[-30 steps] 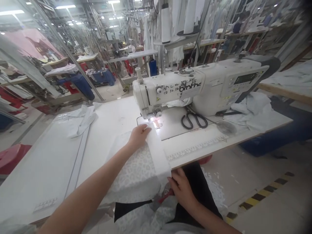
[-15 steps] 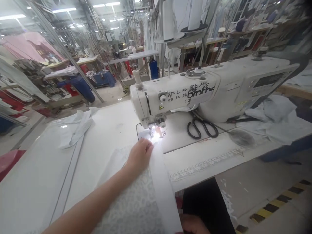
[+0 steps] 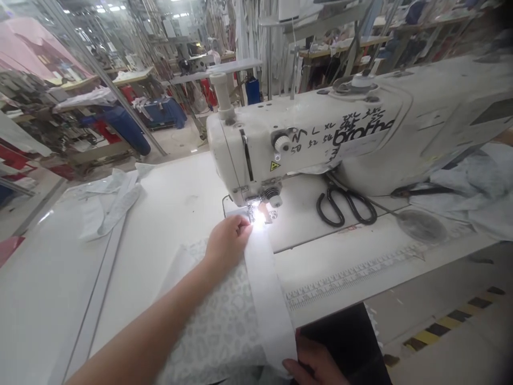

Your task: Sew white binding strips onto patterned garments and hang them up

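Observation:
A white sewing machine (image 3: 312,139) stands on the table, its lamp lighting the needle area. My left hand (image 3: 229,240) is closed on the edge of the fabric just in front of the presser foot, thumb and fingers pinched. The fabric (image 3: 224,326) is pale with a grey spotted pattern, and a plain white strip (image 3: 269,294) lies along its right edge. At the bottom, beyond the table's front edge, my right hand (image 3: 316,361) grips the lower end of the white strip between thumb and fingers.
Black-handled scissors (image 3: 347,206) lie beneath the machine arm. A printed ruler (image 3: 352,275) runs along the table's front edge. Crumpled pale fabric (image 3: 476,184) is at the right, and fabric scraps (image 3: 108,206) lie at the left. Other workstations stand behind.
The view has moved closer to the machine. My right hand has come up further into view, now holding the lower end of the strip. My left hand stays near the presser foot.

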### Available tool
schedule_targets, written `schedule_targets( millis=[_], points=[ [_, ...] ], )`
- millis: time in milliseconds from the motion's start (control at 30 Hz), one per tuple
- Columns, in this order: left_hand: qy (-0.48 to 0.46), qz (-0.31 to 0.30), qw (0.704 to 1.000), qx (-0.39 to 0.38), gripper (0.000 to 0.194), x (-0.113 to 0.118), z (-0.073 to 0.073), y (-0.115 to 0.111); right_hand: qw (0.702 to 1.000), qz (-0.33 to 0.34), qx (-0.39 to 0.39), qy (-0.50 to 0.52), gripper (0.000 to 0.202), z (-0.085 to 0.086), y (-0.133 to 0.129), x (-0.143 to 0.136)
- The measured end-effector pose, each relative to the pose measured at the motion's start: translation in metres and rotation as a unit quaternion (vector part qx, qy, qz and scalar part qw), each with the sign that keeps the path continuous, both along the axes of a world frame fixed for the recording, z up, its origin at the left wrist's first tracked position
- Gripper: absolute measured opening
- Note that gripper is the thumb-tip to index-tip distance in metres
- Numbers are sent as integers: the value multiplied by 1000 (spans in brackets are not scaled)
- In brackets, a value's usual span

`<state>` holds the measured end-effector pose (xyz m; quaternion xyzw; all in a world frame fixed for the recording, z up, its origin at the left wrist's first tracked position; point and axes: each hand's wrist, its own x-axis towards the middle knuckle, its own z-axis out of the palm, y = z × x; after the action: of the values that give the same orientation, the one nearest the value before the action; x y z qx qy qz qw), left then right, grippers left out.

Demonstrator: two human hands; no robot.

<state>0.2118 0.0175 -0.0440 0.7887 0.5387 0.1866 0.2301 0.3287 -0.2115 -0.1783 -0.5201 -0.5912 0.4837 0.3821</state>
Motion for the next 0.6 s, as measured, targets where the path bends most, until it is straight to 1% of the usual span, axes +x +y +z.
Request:
schedule_targets(
  millis=[167, 233, 300, 367, 400, 467, 500, 567, 600],
  points=[
    [-1, -2, 1000, -10, 15, -1, -1, 0, 1000, 6, 9, 7, 36, 4, 5, 0],
    [-1, -4, 1000, 5, 13, -2, -3, -1, 1000, 7, 10, 6, 34, 7, 7, 0],
    [15, -35, 997, 64, 13, -2, -4, -2, 1000, 11, 19, 1, 32, 9, 8, 1],
    [55, -99, 984, 138, 16, -2, -5, -4, 999, 16, 26, -7, 30, 10, 8, 1],
    [76, -137, 975, 159, 19, -2, -5, -6, 999, 20, 26, -10, 29, 10, 8, 1],
    [93, -189, 966, 150, 21, -3, -5, -12, 999, 30, 23, -9, 28, 12, 8, 2],
    [90, -198, 967, 130, 20, -4, -4, -16, 999, 36, 23, -8, 28, 13, 8, 3],
    [82, -196, 972, 99, 20, -7, -4, -25, 998, 45, 36, -9, 29, 15, 9, 3],
    [81, -190, 974, 92, 24, -9, -4, -29, 998, 46, 42, -12, 30, 16, 10, 3]
  ],
)
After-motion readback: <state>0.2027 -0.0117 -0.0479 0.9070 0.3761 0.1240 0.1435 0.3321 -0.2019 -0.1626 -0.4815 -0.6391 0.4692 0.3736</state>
